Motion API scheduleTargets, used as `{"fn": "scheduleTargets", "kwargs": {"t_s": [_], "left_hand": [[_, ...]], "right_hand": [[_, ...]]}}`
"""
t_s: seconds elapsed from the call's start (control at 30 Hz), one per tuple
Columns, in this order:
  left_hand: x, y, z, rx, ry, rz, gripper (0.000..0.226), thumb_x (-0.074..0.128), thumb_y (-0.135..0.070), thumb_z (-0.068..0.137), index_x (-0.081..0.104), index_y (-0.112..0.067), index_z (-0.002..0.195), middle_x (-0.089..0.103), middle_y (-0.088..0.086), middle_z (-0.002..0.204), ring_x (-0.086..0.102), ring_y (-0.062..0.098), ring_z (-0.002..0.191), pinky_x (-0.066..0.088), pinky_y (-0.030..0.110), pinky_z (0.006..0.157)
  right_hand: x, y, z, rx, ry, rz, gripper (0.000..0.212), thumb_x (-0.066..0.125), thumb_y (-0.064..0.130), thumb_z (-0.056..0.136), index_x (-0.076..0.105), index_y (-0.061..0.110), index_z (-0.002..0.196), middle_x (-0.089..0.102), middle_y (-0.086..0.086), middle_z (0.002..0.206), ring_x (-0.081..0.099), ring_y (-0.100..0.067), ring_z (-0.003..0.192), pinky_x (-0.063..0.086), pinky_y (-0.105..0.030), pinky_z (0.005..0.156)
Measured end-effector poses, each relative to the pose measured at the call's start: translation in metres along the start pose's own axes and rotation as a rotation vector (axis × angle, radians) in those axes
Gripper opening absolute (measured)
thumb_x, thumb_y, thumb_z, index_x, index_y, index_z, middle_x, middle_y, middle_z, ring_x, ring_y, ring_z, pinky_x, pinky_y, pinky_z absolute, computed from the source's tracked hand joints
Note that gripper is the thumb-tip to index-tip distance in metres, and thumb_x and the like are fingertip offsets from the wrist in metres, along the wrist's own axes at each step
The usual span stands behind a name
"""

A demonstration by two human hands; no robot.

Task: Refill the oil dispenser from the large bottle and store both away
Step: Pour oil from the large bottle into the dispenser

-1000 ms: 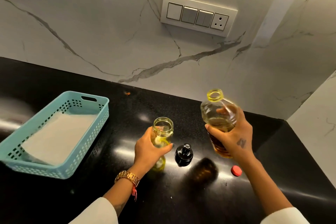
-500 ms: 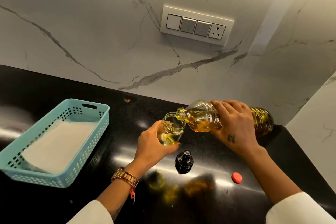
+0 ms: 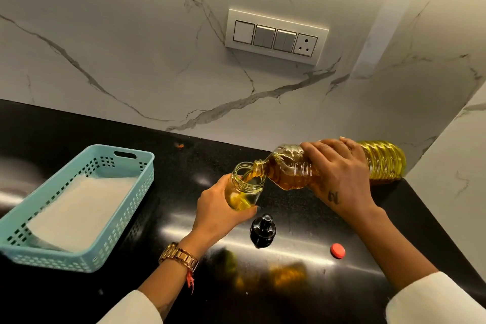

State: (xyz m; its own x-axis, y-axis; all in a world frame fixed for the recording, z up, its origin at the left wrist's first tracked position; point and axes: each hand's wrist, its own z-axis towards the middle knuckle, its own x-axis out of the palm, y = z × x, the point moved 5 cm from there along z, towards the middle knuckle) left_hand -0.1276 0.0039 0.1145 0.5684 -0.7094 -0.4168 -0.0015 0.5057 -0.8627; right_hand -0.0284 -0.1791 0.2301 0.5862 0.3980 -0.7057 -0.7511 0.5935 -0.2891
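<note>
My left hand grips a small glass oil dispenser, lifted off the counter and tilted toward the right, its mouth uncovered. My right hand holds the large clear oil bottle lying almost level, its neck resting at the dispenser's rim. Golden oil runs from the bottle into the dispenser, which holds yellow oil in its lower part. The dispenser's black pump top stands on the black counter just below the dispenser. The bottle's red cap lies on the counter to the right.
A light blue perforated basket lined with white paper sits at the left on the black counter. A marble wall with a switch panel rises behind, and a side wall closes the counter at the right.
The bottle went from upright to tipped level over the dispenser, and oil now flows. My left hand raised and tilted the dispenser toward the bottle's neck.
</note>
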Motion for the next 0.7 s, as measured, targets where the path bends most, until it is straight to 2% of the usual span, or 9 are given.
{"fn": "scheduleTargets", "kwargs": {"t_s": [0.17,0.4,0.7], "left_hand": [[-0.002,-0.002,-0.002,0.006,-0.006,-0.001,0.054,0.081,-0.049,0.053,0.051,-0.041,0.097,0.065,-0.019,0.088,0.062,-0.002,0.080,0.053,0.019,0.069],[-0.002,-0.004,-0.006,0.003,-0.004,-0.016,0.056,0.082,-0.047,0.053,0.054,-0.038,0.100,0.066,-0.016,0.089,0.063,0.000,0.081,0.056,0.030,0.073],[0.000,-0.008,-0.010,0.013,0.015,-0.037,0.056,0.080,-0.049,0.055,0.054,-0.037,0.102,0.066,-0.015,0.091,0.063,0.002,0.083,0.057,0.030,0.075]], "right_hand": [[-0.006,0.002,0.000,-0.006,-0.012,-0.002,0.068,0.087,0.029,0.055,0.060,0.013,0.115,0.069,-0.012,0.107,0.063,-0.035,0.101,0.042,-0.055,0.093],[-0.014,0.004,-0.002,-0.004,-0.010,-0.003,0.065,0.086,0.027,0.056,0.062,0.012,0.115,0.070,-0.012,0.107,0.063,-0.035,0.102,0.042,-0.055,0.093],[-0.020,0.003,-0.008,-0.007,-0.019,-0.025,0.063,0.085,0.029,0.060,0.062,0.012,0.116,0.069,-0.013,0.108,0.063,-0.035,0.104,0.041,-0.055,0.095]]}}
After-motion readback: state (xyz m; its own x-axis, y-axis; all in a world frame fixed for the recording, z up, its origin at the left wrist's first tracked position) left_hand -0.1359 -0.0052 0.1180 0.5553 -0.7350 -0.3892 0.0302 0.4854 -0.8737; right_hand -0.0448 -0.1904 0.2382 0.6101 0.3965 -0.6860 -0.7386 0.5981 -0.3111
